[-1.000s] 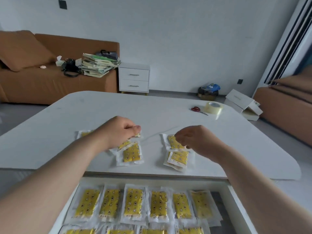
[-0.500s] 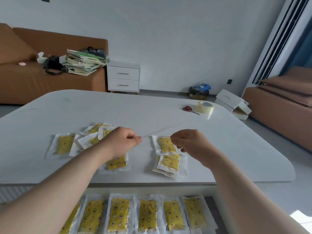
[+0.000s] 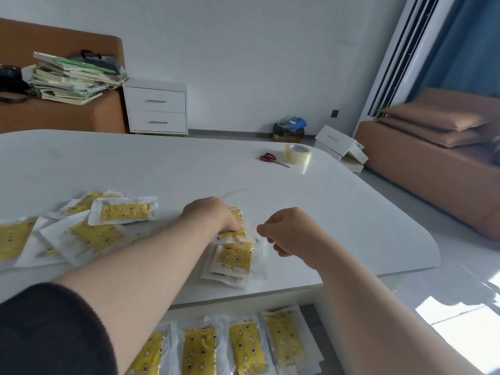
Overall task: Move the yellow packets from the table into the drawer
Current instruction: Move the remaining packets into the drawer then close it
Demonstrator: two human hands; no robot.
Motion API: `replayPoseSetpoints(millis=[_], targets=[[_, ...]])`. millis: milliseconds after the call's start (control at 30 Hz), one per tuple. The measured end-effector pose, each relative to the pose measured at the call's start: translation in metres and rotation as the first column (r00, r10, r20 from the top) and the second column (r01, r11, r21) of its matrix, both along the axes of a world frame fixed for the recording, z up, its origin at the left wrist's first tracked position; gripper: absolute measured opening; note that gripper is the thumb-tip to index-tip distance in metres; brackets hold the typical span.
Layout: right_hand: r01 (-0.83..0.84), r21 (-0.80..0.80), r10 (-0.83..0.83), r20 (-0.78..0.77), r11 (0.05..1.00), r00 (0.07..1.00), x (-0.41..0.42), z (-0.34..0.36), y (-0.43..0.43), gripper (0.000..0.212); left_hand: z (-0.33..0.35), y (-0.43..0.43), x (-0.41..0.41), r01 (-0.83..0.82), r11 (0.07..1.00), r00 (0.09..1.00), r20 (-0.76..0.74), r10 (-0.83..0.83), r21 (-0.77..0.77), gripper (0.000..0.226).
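The left hand [image 3: 213, 213] reaches across the white table [image 3: 167, 169] and presses down on a yellow packet [image 3: 234, 234], fingers curled over its far end; whether they actually pinch it cannot be told. Just beside it, the right hand [image 3: 290, 231] hovers above the table with fingers curled loosely in, holding nothing visible. A small stack of packets [image 3: 235, 259] lies directly below the two hands, near the table's front edge. More packets [image 3: 89, 228] lie scattered to the left. Beneath the table edge the open drawer [image 3: 323, 315] holds a row of packets [image 3: 224, 347]. Scissors [image 3: 272, 159] and a tape roll [image 3: 297, 153] sit far back.
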State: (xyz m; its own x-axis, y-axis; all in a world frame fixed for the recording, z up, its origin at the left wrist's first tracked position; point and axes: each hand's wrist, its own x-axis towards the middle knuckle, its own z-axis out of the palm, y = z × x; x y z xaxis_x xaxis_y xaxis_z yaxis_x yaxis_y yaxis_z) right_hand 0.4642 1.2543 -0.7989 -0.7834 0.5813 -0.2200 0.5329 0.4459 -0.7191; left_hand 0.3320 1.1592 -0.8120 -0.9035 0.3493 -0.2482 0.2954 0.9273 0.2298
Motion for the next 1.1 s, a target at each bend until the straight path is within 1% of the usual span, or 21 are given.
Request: replayPoseSetpoints(millis=[100, 167, 233, 333, 400, 500, 567, 600, 667, 733, 767, 867, 933, 1000, 1100], targets=[[0.083, 0.027, -0.087, 0.218, 0.996, 0.972, 0.0, -0.002, -0.007, 0.029, 0.006, 0.003, 0.0, -0.004, 1.0, 0.998, 0.066, 0.004, -0.001, 0.07], [0.051, 0.08, -0.073, 0.302, 0.995, 0.95, 0.0, -0.001, -0.018, 0.039, 0.007, 0.002, 0.0, -0.011, 1.0, 0.995, 0.099, 0.008, 0.021, 0.066], [-0.026, 0.171, -0.035, 0.34, 0.985, 0.94, -0.001, -0.004, -0.03, 0.047, 0.007, -0.003, -0.002, -0.046, 0.998, 0.992, 0.119, 0.04, 0.053, 0.064], [-0.094, 0.264, 0.004, 0.323, 0.96, 0.946, -0.006, -0.012, -0.043, 0.048, 0.008, -0.014, -0.005, -0.069, 0.993, 0.991, 0.121, 0.057, 0.099, 0.059], [-0.122, 0.278, 0.025, 0.33, 0.953, 0.944, -0.009, -0.017, -0.047, 0.046, 0.009, -0.023, -0.006, -0.108, 0.98, 0.98, 0.182, 0.076, 0.169, 0.053], [-0.072, 0.211, 0.003, 0.309, 0.975, 0.951, -0.011, -0.018, -0.046, 0.044, 0.007, -0.033, -0.009, -0.105, 0.964, 0.969, 0.244, 0.044, 0.243, 0.049], [-0.026, 0.165, -0.024, 0.292, 0.986, 0.956, -0.013, -0.018, -0.042, 0.045, 0.004, -0.038, -0.009, -0.148, 0.947, 0.96, 0.27, 0.068, 0.285, 0.052], [-0.003, 0.135, -0.035, 0.28, 0.991, 0.959, -0.014, -0.019, -0.04, 0.045, 0.002, -0.041, -0.009, -0.199, 0.935, 0.945, 0.312, 0.102, 0.295, 0.055], [0.057, 0.036, -0.064, 0.236, 0.998, 0.97, -0.016, -0.02, -0.035, 0.045, -0.001, -0.046, -0.012, -0.298, 0.887, 0.907, 0.395, 0.147, 0.353, 0.054], [0.11, -0.062, -0.097, 0.194, 0.992, 0.976, -0.016, -0.022, -0.029, 0.045, -0.001, -0.054, -0.018, -0.356, 0.819, 0.893, 0.422, 0.157, 0.45, 0.041], [0.134, -0.091, -0.116, 0.184, 0.987, 0.976, -0.016, -0.023, -0.026, 0.044, -0.002, -0.059, -0.024, -0.379, 0.783, 0.89, 0.426, 0.162, 0.494, 0.038], [0.209, -0.161, -0.186, 0.145, 0.965, 0.972, -0.013, -0.023, -0.017, 0.042, -0.005, -0.074, -0.039, -0.432, 0.682, 0.875, 0.457, 0.158, 0.591, 0.042], [0.238, -0.181, -0.217, 0.129, 0.954, 0.968, -0.012, -0.025, -0.014, 0.041, 0.006, -0.086, -0.031, -0.46, 0.626, 0.861, 0.488, 0.142, 0.63, 0.034], [0.244, -0.167, -0.227, 0.115, 0.955, 0.967, -0.012, -0.026, -0.013, 0.039, 0.014, -0.098, -0.019, -0.47, 0.587, 0.856, 0.503, 0.12, 0.659, 0.024], [0.245, -0.137, -0.234, 0.094, 0.96, 0.968, -0.014, -0.028, -0.016, 0.036, 0.013, -0.117, -0.009, -0.479, 0.558, 0.852, 0.512, 0.11, 0.678, 0.022]])
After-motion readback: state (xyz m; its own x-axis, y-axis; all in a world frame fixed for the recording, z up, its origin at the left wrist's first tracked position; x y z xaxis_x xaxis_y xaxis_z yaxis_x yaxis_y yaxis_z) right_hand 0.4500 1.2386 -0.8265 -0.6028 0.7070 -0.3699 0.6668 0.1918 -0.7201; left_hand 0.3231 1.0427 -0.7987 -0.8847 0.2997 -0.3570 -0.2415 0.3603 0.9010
